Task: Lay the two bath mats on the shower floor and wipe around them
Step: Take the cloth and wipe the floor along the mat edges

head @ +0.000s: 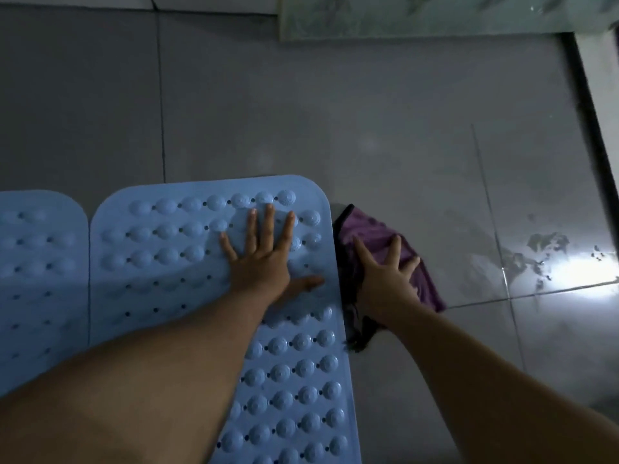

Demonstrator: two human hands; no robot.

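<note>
Two light blue bath mats with raised bumps lie side by side on the grey tiled floor: one mat (pixel 160 249) in the middle, the other mat (pixel 37 269) at the left edge, a thin gap between them. My left hand (pixel 264 259) rests flat on the middle mat near its far right corner, fingers spread. My right hand (pixel 385 279) presses on a purple cloth (pixel 371 229) lying on the floor right beside that mat's right edge.
Wet patches and a bright reflection (pixel 549 262) show on the floor tiles (pixel 368 128) to the right. A pale wall base (pixel 418 18) runs along the top, and a dark threshold strip (pixel 589 105) borders the right side.
</note>
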